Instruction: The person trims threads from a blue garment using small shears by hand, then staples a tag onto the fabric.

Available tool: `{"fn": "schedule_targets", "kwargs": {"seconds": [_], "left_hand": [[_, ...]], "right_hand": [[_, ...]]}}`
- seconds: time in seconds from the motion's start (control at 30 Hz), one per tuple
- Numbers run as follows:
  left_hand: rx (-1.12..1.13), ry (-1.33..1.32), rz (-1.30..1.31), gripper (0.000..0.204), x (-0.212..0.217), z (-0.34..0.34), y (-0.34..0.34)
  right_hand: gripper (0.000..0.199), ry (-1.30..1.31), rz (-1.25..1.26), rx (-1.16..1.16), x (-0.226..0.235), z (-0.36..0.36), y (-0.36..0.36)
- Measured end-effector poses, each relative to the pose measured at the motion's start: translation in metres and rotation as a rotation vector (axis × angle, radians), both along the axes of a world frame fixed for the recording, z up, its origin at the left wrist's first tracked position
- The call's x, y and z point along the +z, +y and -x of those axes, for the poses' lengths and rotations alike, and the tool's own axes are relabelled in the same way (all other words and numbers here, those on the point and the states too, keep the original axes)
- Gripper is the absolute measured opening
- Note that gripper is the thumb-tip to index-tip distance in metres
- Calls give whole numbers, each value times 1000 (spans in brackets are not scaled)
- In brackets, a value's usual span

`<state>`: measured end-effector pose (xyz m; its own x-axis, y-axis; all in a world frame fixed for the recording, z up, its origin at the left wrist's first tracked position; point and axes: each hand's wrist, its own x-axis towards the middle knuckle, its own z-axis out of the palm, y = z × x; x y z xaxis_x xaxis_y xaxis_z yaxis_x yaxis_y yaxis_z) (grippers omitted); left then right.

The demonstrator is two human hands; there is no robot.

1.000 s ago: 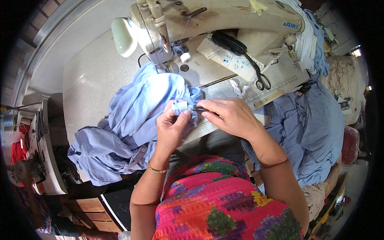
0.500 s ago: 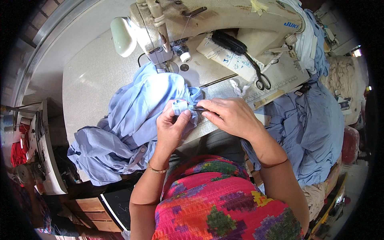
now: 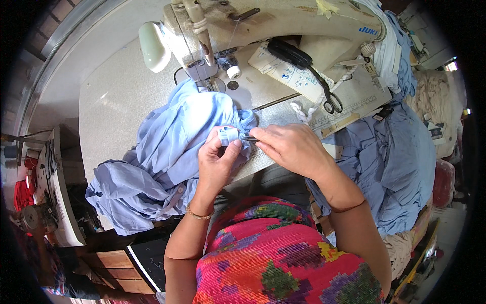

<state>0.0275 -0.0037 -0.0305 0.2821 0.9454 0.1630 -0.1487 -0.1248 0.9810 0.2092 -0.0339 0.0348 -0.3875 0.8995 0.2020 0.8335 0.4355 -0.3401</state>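
Observation:
My left hand (image 3: pixel 216 158) pinches a folded edge of a light blue shirt (image 3: pixel 174 129) between thumb and fingers, with a small band of the cloth standing up above the thumb. The rest of the garment lies heaped to the left, and its lower part hangs over the table's front edge. From the right, my right hand (image 3: pixel 291 147) is closed on a small dark pointed tool (image 3: pixel 249 138). The tool's narrow tip touches the cloth beside my left thumb. Most of the tool is hidden by the fingers, so its exact kind is unclear.
A sewing machine (image 3: pixel 273 20) stands behind the shirt, its needle area just beyond the cloth. Black-handled scissors (image 3: pixel 331 104) lie on a written paper card (image 3: pixel 273 66) at its right. More blue garments (image 3: pixel 385 162) pile up on the right. A white twisted cord (image 3: pixel 302 112) lies nearby.
My right hand has shifted very slightly, and less of the dark tool shows now. My left hand and the shirt look the same.

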Motion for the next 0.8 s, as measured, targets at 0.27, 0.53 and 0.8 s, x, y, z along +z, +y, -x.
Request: {"fn": "schedule_targets", "kwargs": {"seconds": [0.27,0.53,0.8], "left_hand": [[-67,-19,57,8,4,2,0],[-93,-88,128,9,-1,5,0],[-83,-131,148,9,1,2,0]], "right_hand": [[22,189,61,86,-11,-6,10],[24,384,214,87,-18,-10,13],[16,701,186,50,-19,2,10]]}}
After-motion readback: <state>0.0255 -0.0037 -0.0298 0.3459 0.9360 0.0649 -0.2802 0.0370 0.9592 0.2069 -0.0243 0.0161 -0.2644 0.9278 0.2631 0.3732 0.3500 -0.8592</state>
